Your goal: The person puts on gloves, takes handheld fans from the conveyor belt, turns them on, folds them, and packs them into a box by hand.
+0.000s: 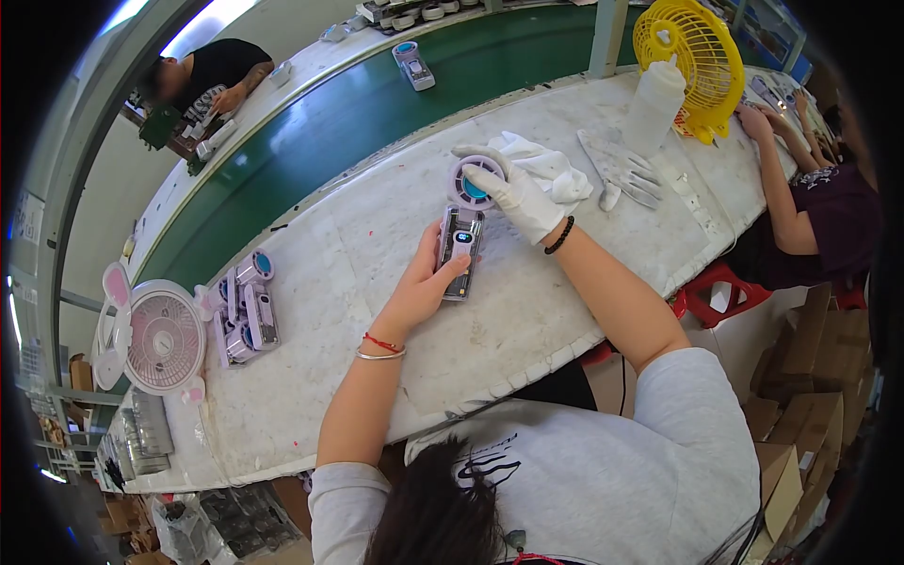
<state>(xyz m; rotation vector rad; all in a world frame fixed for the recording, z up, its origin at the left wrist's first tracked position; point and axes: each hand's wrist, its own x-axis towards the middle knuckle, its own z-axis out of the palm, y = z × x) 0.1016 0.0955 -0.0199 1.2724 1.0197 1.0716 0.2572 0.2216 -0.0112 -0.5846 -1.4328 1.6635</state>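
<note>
A handheld fan (460, 247) is upright in front of me, with a round purple-rimmed head, a teal centre and a see-through handle with a lit display. My bare left hand (426, 282) is wrapped round the handle, its thumb on the front below the display. In a white glove, my right hand (520, 196) grips the fan's head, fingers behind and thumb across the front. Just beyond the right hand lies a crumpled white cloth (551, 169). A grey-white glove (617, 168) rests flat to its right.
Several similar fans (247, 306) lie piled at left beside a pink rabbit-eared fan (162, 337). A white bottle (654, 108) and a yellow fan (692, 56) stand at right. One handheld fan (412, 68) sits on the green conveyor belt (320, 155). Other people work across and at right.
</note>
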